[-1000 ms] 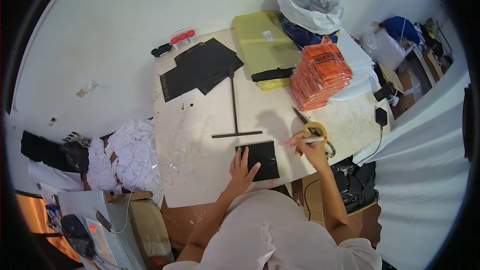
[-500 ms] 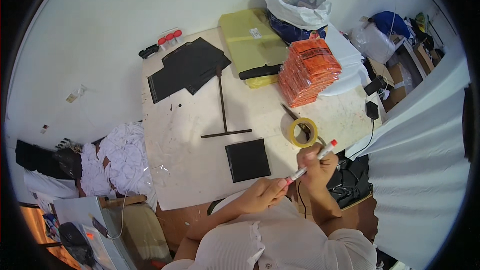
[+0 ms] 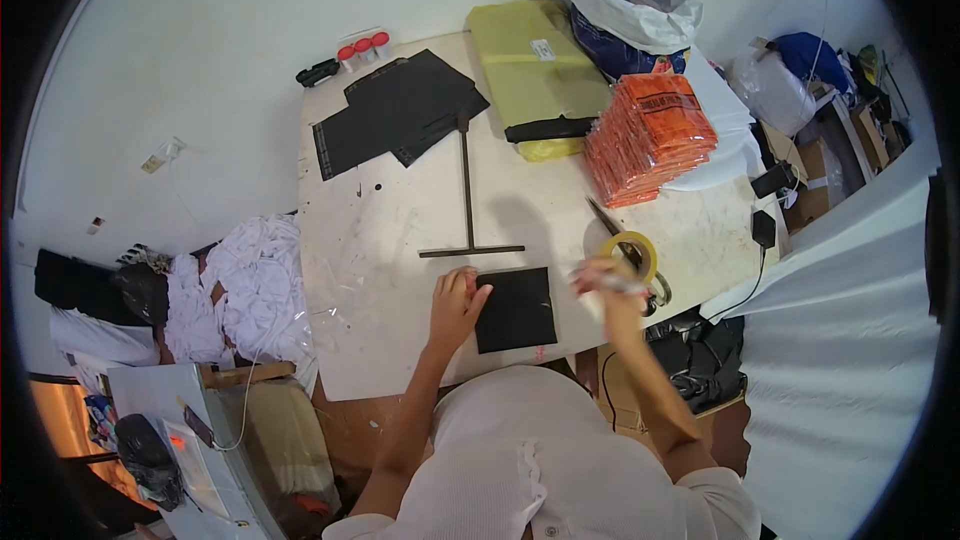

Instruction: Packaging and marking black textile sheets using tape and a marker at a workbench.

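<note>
A flat black pouch [image 3: 516, 310] lies near the table's front edge. My left hand [image 3: 456, 312] rests at its upper left corner, fingers closed around a small red piece that looks like a marker cap [image 3: 471, 281]. To the right of the pouch, my right hand [image 3: 607, 280] is smeared by motion and grips a white and red marker [image 3: 628, 286]. Just beyond that hand lie a roll of yellow tape [image 3: 648, 258] and a pair of scissors [image 3: 604, 217], partly covered by the roll. Above the pouch sits a dark T-shaped metal tool [image 3: 468, 190].
Black mailer bags [image 3: 400, 105] lie at the far left, beside red-lidded containers [image 3: 363, 47]. A tall stack of orange packets [image 3: 652, 140] stands at the right, in front of a yellow package [image 3: 530, 60] and a white sack [image 3: 635, 0]. A cable [image 3: 745, 290] hangs off the right edge.
Both hands have moved apart, the left to the pouch's corner and the right up beside the pouch with the marker. The red cap has come off the marker. The view has shifted slightly.
</note>
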A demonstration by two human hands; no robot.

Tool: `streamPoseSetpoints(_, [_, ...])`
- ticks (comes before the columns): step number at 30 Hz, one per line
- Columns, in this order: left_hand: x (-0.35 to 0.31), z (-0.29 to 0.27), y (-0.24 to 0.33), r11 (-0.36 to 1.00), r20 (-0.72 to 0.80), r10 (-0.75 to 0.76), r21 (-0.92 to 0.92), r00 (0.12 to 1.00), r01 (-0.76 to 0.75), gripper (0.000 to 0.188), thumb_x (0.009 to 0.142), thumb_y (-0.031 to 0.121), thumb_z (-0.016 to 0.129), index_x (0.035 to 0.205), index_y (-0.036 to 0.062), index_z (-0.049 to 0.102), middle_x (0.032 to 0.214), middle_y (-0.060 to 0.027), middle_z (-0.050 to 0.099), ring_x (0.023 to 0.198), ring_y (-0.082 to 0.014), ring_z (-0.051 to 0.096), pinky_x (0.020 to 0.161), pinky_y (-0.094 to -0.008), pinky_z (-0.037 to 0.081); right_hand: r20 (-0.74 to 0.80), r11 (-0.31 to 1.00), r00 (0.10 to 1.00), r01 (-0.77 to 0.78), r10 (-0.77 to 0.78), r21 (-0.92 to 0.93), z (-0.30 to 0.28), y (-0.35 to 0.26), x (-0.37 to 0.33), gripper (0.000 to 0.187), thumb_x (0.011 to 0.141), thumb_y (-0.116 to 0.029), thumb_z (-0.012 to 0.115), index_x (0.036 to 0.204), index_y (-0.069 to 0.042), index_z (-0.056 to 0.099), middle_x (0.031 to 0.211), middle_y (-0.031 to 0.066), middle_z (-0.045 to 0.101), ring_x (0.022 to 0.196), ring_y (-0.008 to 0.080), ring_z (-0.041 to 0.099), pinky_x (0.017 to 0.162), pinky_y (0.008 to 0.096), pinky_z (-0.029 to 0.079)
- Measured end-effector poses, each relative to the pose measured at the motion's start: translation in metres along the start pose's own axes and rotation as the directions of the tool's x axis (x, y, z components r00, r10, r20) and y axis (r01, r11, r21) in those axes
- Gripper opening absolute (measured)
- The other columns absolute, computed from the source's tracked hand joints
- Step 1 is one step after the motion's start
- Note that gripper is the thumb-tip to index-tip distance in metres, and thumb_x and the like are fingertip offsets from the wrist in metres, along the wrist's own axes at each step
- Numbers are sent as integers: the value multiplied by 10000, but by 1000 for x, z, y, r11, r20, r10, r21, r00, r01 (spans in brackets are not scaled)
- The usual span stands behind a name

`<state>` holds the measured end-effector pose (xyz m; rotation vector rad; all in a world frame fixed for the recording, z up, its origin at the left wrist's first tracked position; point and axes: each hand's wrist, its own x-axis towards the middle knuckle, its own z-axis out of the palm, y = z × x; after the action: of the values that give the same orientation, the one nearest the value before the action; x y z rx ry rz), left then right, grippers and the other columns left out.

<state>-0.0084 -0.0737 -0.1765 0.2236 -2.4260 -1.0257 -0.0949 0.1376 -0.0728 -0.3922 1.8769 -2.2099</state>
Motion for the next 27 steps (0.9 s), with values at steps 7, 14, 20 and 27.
streamPoseSetpoints(7, [-19, 8, -8, 979, 155, -63, 203, 986, 30, 345, 717, 302, 706, 896, 40, 568, 968, -56, 533, 858, -254, 477, 785, -357, 380, 230, 986, 962, -127, 149, -108, 12, 93, 6, 100, 817, -30, 598, 915, -12, 595, 830, 28, 605, 743, 85, 541, 674, 199, 436])
streamPoseSetpoints(14, [-18, 10, -11, 982, 99, -42, 190, 994, 22, 254, 774, 257, 658, 858, 36, 564, 946, -60, 533, 842, -252, 487, 775, -353, 375, 275, 989, 957, -61, 95, -133, 12, 99, 21, 185, 897, -164, 521, 990, -20, 592, 826, 19, 566, 762, 112, 520, 739, 228, 422])
streamPoseSetpoints(20, [-16, 10, -13, 979, 108, -55, 199, 993, 33, 227, 802, 251, 621, 843, 35, 564, 948, -70, 537, 839, -255, 488, 771, -355, 374, 297, 957, 910, -275, 290, -91, -1, 89, 33, 310, 948, -258, 432, 970, 4, 596, 812, 33, 573, 719, 90, 511, 699, 239, 442])
streamPoseSetpoints(27, [-14, 10, -11, 979, 126, -82, 194, 989, 57, 242, 806, 267, 614, 837, 32, 571, 954, -74, 542, 831, -260, 485, 761, -356, 372, 321, 944, 930, -67, 176, -323, 1, 102, 23, 106, 819, -117, 624, 848, -23, 584, 716, 7, 582, 647, 77, 528, 589, 237, 428])
